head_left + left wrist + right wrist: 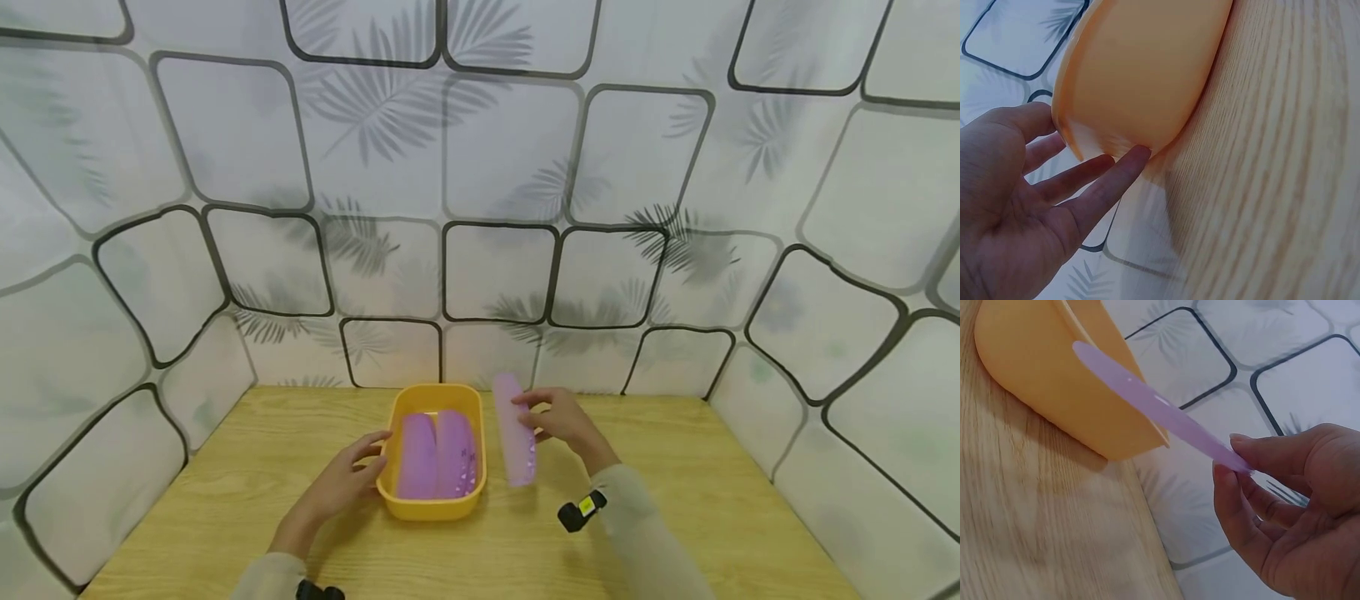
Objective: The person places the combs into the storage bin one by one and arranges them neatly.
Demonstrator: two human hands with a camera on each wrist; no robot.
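Observation:
A yellow plastic basket (431, 510) stands on the table with several purple plastic pieces (417, 458) lying lengthwise in it. My left hand (347, 477) is at the basket's left side. In the left wrist view, the fingertips (1141, 152) of its extended fingers touch the outer wall. My right hand (564, 423) pinches one translucent purple plastic strip (514, 433) between thumb and fingers, just right of the basket. Seen nearly edge-on in the right wrist view, this strip (1147, 403) is thin and slightly bowed. Small white triangles run along its lower right edge.
The light wood-grain table (637, 492) ends against a patterned cloth backdrop (498, 271) at the back and on both sides. Small black devices, one of them a camera (576, 515), are strapped to both wrists.

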